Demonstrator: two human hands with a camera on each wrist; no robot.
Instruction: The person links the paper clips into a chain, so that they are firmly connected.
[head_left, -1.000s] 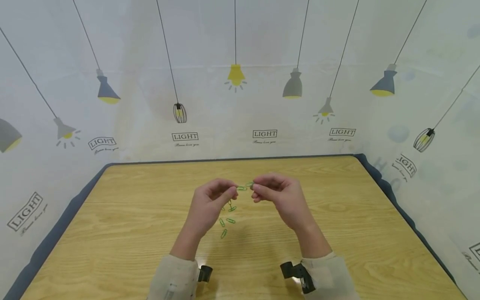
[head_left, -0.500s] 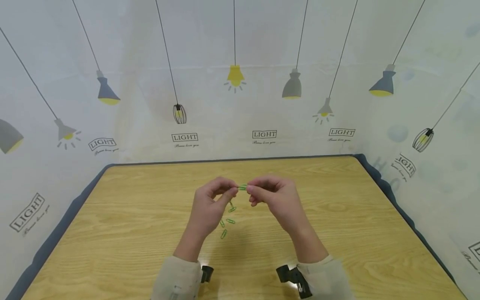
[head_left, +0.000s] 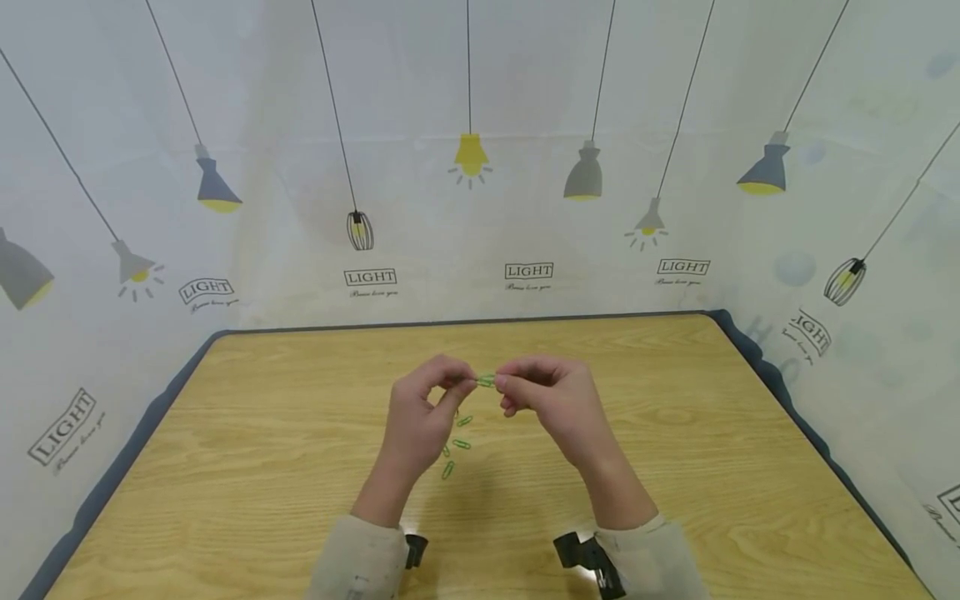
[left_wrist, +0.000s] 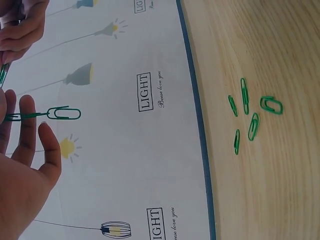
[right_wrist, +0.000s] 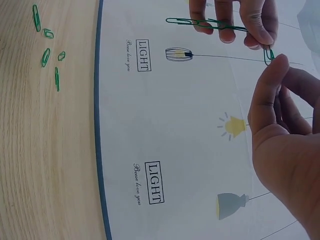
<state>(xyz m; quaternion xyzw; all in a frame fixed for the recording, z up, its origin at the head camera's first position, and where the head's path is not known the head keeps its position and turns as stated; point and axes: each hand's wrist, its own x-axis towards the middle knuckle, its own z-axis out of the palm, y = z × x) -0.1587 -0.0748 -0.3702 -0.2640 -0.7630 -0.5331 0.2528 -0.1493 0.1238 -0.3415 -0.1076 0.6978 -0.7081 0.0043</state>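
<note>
Above the table, my left hand pinches one end of a chain of green paper clips, which dangles below its fingers. My right hand pinches a green paper clip that spans the small gap between both hands' fingertips. Fingers cover parts of the clips there, so I cannot tell whether they are linked. In the left wrist view, the chain's lowest clip hangs free past the fingers. Several loose green paper clips lie on the table beneath the left hand.
The wooden table has a dark blue edge along its back. A pale backdrop printed with hanging lamps stands behind and at both sides. Small black cameras sit at both wrists, near the light sleeves.
My right hand has moved left toward my left hand, and the clips between the fingertips now overlap. My left hand has barely shifted. The loose clips lie where they were.
</note>
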